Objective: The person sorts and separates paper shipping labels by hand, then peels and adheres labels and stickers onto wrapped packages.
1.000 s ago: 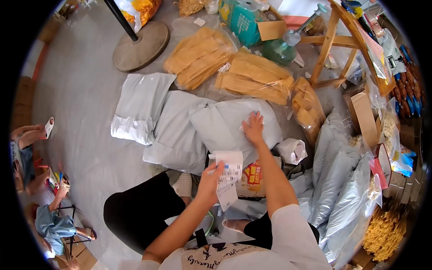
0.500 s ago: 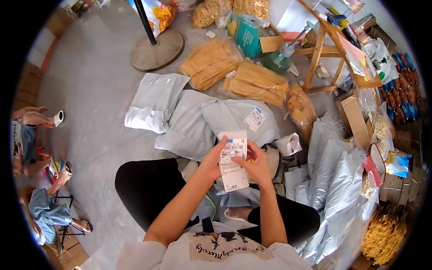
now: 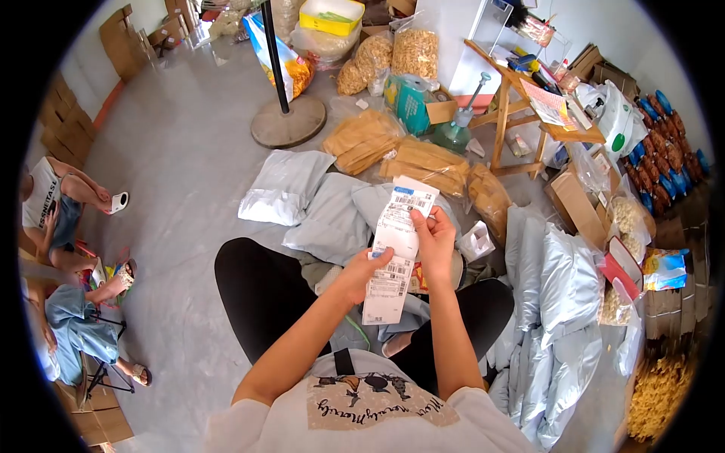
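A strip of printed shipping labels hangs upright in front of my chest, held between both hands. My left hand pinches it at the left edge of the lower label, thumb on top. Higher up, my right hand grips the right edge of the upper label. Beyond the strip lie grey mailer bags on the floor, partly covered by it. A small white paper packet or cup stands just right of my right hand. Between my knees some cloth and a red-yellow packet are mostly hidden.
Filled grey mailers are piled at my right. Bags of tan dried food, a green spray bottle and a wooden table stand ahead. A pole base is at front left. Two seated people are at the far left.
The strip now shows a second label, stretched longer. My right hand has moved up onto the upper label, while my left hand holds lower down. The view has tilted upward.
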Tool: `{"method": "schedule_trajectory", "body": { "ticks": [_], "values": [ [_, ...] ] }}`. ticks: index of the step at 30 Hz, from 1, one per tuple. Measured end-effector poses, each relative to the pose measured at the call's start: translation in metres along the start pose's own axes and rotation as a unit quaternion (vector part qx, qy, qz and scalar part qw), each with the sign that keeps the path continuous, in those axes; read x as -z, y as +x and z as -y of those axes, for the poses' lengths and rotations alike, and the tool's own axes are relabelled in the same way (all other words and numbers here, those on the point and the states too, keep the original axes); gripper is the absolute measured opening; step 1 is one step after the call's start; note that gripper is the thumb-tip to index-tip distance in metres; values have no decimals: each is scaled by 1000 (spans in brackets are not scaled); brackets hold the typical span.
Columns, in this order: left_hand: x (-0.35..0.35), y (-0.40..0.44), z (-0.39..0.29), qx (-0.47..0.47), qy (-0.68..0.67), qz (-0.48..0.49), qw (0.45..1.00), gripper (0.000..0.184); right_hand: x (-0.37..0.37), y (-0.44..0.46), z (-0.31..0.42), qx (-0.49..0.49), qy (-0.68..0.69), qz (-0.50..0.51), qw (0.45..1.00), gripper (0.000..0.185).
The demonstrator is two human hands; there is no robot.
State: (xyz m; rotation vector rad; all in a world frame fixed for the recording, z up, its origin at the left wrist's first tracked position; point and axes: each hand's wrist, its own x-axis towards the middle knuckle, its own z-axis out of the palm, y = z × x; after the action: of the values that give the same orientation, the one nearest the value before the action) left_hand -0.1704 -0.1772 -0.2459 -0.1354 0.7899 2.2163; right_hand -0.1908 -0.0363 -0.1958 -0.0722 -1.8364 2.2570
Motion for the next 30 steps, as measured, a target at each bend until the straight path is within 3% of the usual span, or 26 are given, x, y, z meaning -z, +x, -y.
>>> {"method": "schedule_trajectory", "body": {
  "ticks": [5, 6, 7, 8, 10, 11, 14, 15, 21, 27, 30],
  "values": [
    [-9, -11, 4, -48, 42, -46, 997, 30, -1, -3, 1, 2, -23, -1, 1000, 16],
    [-8, -11, 3, -52, 36, -45, 997, 30, -12, -8, 9, 113, -169, -104, 974, 20],
    [-7, -10, 0, -56, 26, -66, 996, 29, -20, -11, 15, 221, -305, -200, 905, 25],
    [-4, -9, -2, -59, 16, -90, 994, 27, -20, -14, 18, 221, -307, -192, 906, 25],
    [4, -4, -11, -57, -1, -94, 994, 27, -13, -17, 22, 325, -447, 6, 833, 29],
    [9, -1, -16, -51, -13, -96, 994, 27, -10, -17, 12, 303, -429, 106, 845, 23],
    [22, 8, -35, -12, 16, -74, 997, 25, -10, -9, -13, 276, -441, 166, 838, 21],
    [25, 8, -41, -6, 31, -78, 996, 23, -11, -7, -18, 214, -418, 159, 868, 22],
    [46, 13, -80, 12, 154, -81, 985, 14, -30, 18, -48, 92, -304, 169, 933, 19],
    [72, 21, -111, 10, 271, -168, 948, 11, -67, 36, -76, 137, -354, 155, 912, 16],
    [86, 21, -118, -16, 282, -207, 937, 11, -84, 41, -94, 90, -318, 143, 933, 14]
  ]
}}
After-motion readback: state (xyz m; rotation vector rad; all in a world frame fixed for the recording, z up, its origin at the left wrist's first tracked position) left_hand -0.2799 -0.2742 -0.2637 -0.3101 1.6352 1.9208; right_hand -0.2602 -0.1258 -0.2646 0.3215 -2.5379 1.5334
